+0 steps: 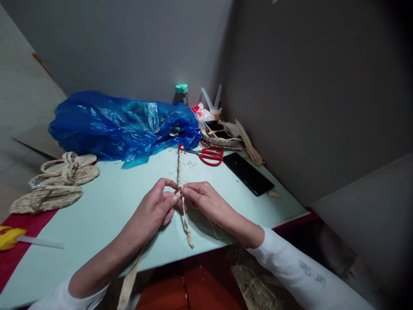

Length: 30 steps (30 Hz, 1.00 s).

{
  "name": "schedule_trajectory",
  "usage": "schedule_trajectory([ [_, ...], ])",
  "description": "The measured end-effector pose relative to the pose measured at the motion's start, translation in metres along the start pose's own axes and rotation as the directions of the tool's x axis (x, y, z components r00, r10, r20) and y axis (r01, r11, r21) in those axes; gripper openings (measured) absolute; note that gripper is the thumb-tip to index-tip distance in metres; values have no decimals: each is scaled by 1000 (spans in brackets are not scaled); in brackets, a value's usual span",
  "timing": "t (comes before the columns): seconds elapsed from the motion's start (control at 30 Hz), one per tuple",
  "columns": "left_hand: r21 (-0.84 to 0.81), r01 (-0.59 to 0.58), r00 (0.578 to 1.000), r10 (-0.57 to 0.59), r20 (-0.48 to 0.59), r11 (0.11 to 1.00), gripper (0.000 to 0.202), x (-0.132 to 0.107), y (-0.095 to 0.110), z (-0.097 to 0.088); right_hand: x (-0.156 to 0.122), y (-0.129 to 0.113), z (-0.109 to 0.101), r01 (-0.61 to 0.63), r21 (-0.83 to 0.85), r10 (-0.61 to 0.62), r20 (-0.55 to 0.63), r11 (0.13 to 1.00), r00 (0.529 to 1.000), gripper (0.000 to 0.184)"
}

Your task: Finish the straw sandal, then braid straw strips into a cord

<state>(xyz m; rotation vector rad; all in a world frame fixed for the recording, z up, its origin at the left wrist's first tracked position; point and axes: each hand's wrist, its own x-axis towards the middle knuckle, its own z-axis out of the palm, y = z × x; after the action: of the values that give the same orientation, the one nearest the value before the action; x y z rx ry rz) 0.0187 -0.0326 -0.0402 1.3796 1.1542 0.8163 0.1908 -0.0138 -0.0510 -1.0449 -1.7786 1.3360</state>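
Note:
A pale braided cord of dry plant fibre (180, 168) runs from a red tie at the far end of the table toward me. My left hand (160, 201) pinches the cord from the left, thumb and forefinger together. From the right, my right hand (204, 197) grips it at the same spot, fingertips touching those of the left. Below the fingers a twisted loose end (187, 232) hangs down over the table. A wide fibre strip (129, 284) trails under my left forearm and off the table's front edge.
Red-handled scissors (211, 156) and a black phone (248, 174) lie right of the cord. A large blue plastic bag (112, 122) fills the back. Woven straw sandals (48, 200) sit at left, near a yellow-handled tool (9, 238). A green-lidded jar (181, 89) stands by the wall.

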Motion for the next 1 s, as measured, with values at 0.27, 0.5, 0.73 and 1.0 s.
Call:
schedule_trajectory([
  [0.27, 359, -20, 994, 57, -92, 933, 24, -14, 12, 2, -1, -1, 1, -57, 205, 52, 30, 977, 998, 31],
  [0.5, 562, -201, 958, 281, -60, 803, 11, -18, 19, 26, -1, 3, 1, -92, 409, 53, 106, 908, 993, 27],
  [0.73, 196, -113, 954, 161, -253, 974, 12, 3, 18, -1, -3, -5, -3, -144, 517, 77, 149, 844, 986, 23],
  [1.0, -316, 142, 983, -97, 154, 938, 21, 17, 7, 7, -7, -4, -2, -60, 548, -55, 192, 835, 980, 26],
])
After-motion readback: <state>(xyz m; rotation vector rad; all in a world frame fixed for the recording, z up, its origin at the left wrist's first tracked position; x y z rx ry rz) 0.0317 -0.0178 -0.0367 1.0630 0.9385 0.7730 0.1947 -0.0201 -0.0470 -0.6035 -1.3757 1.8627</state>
